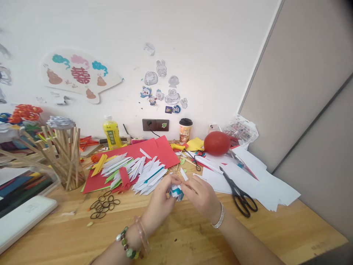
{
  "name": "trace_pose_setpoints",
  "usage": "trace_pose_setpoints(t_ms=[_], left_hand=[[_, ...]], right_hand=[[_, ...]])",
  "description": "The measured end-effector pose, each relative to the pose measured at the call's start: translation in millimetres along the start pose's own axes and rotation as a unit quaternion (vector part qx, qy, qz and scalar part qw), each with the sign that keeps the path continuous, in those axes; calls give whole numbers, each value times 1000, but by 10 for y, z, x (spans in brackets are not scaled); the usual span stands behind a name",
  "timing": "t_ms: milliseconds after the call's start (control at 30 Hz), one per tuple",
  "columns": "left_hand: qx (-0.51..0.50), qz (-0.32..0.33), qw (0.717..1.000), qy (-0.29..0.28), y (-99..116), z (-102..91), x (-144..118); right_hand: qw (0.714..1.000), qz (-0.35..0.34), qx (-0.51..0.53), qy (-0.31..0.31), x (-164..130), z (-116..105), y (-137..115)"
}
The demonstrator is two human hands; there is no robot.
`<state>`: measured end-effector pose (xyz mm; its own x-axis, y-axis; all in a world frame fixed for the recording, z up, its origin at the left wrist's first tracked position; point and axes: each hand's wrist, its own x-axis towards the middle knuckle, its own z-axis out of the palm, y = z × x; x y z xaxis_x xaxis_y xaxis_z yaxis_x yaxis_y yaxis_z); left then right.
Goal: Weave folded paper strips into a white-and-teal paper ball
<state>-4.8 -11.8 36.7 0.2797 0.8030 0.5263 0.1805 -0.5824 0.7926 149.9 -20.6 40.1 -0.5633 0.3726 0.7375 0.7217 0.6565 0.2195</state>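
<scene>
We hold a small folded paper piece [176,192], white with teal edges, low over the wooden table [193,235] near its middle. Our left hand [161,202] pinches it from the left with fingers closed on its edge, and our right hand [201,197] grips it from the right, fingertips curled round the folds (the piece is mostly hidden between them). Just behind it lies a heap of pointed folded paper strips [138,173], white with green and teal, spread over a red paper sheet [154,151]. To the left of our left hand a cluster of thin dark rubber bands [103,204] lies flat on the wood. To the right, black-handled scissors [238,193] rest closed on a stack of white paper sheets [261,180]. Further back a smooth red balloon [217,142] sits near a lidded paper cup [185,130] and a yellow bottle [111,133]. At far left a holder of wooden sticks [67,158] stands upright.
</scene>
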Motion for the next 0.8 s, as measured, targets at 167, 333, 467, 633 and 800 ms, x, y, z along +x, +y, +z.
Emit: trace_pose_setpoints(t_ms=[167, 333, 467, 633, 800], left_hand=[[7, 6, 1000, 4, 51, -3, 3], [6, -3, 1000, 3, 47, -42, 28], [9, 2, 1000, -2, 11, -69, 43], [39, 22, 999, -4, 0, -54, 26], [74, 23, 997, 2, -29, -35, 11]], right_hand=[[999, -26, -17, 39, 15, -27, -28], [994, 49, 82, 60, 40, -36, 2], [989, 92, 112, 44, 38, -24, 14], [996, 83, 18, 7, 44, -14, -11], [996, 65, -60, 20, 36, 26, -56]])
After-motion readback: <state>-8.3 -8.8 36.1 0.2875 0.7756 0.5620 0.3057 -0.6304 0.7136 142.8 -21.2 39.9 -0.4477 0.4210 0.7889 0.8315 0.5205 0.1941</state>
